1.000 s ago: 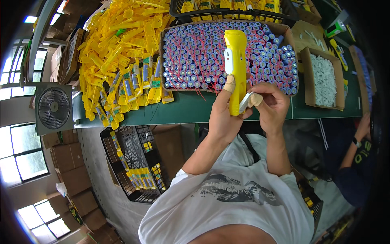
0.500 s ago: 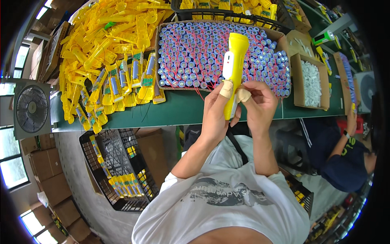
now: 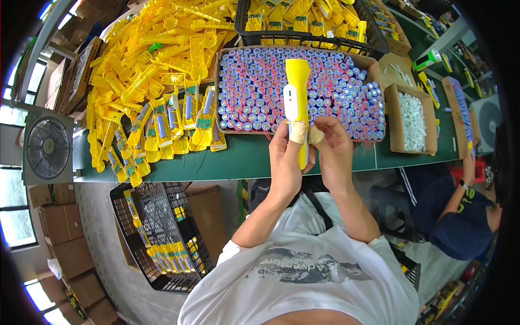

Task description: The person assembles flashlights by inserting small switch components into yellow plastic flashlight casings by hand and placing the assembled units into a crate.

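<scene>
A yellow flashlight [image 3: 298, 76] with a white switch panel on its side stands nearly upright between my hands, wide head pointing away from me. My left hand [image 3: 287, 162] is closed round its handle, the thumb lying just below the white panel. At the right edge of the handle, my right hand [image 3: 334, 154] has its fingers curled against the lower part, some of them hidden behind it. Both thumbs wear tan coverings. Behind the flashlight lies a cardboard box [image 3: 219, 116] packed with blue cylindrical battery cells [image 3: 254, 92] and red wires.
Yellow flashlight shells [image 3: 157, 49] are heaped at the left of the green table [image 3: 216, 162]. A black crate [image 3: 319, 39] holds yellow parts at the back. Small white pieces fill a carton [image 3: 398, 143] at right. A black basket [image 3: 157, 206] stands below; another person [image 3: 460, 216] sits at right.
The flashlight and both hands have shifted a little left and toward me in the picture, and the flashlight leans less to the right. The whole view has moved slightly too.
</scene>
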The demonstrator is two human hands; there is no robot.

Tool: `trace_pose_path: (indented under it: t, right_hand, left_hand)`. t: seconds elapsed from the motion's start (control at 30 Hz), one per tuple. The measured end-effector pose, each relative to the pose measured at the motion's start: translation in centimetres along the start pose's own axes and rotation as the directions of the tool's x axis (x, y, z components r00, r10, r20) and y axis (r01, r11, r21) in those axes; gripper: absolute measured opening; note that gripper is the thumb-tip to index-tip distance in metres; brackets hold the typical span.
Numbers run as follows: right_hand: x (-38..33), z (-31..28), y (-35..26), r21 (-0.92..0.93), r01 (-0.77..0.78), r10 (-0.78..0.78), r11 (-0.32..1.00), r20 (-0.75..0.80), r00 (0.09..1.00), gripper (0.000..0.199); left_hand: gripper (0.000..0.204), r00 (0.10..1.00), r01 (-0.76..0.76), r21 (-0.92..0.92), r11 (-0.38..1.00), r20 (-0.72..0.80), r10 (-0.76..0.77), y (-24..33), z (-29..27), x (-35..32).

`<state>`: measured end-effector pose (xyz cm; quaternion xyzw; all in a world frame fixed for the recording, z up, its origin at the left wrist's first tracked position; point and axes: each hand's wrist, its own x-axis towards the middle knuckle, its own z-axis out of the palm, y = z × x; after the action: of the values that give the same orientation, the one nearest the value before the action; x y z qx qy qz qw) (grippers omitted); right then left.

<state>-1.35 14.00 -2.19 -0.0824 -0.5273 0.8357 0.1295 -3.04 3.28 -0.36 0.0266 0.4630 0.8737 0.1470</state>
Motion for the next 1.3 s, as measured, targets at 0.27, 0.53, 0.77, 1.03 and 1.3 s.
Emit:
trace_pose_path:
  t: [0.27, 0.53, 0.77, 1.03, 1.3]
  right_hand:
    - [-3.3, 0.3, -1.9, -0.571, 0.489, -0.404, 0.659, 0.280, 0.871, 0.013]
    - [-3.1, 0.4, -0.7, -0.596, 0.425, -0.387, 0.681, 0.200, 0.900, 0.023]
    - [-3.1, 0.6, -0.7, -0.559, 0.308, -0.281, 0.770, 0.137, 0.950, 0.025]
    - [-3.4, 0.3, 0.8, -0.089, 0.038, -0.036, 0.995, 0.022, 0.999, 0.023]
    - [-4.7, -1.1, -0.6, -0.080, -0.115, 0.128, 0.990, 0.174, 0.976, 0.016]
  left_hand:
    - [0.052, 0.990, -0.079, -0.229, 0.970, -0.136, 0.049, 1.3, 0.9, 1.9]
    - [0.043, 0.982, -0.115, -0.166, 0.979, -0.170, 0.086, 0.9, 1.6, 0.2]
    - [0.043, 0.981, -0.116, -0.184, 0.976, -0.173, 0.084, 0.7, 1.5, -0.2]
    - [0.042, 0.959, -0.262, 0.021, 0.965, -0.108, 0.262, 0.3, 1.5, -0.7]
    - [0.046, 0.900, -0.359, 0.222, 0.907, -0.173, 0.399, 1.6, -1.1, 0.9]
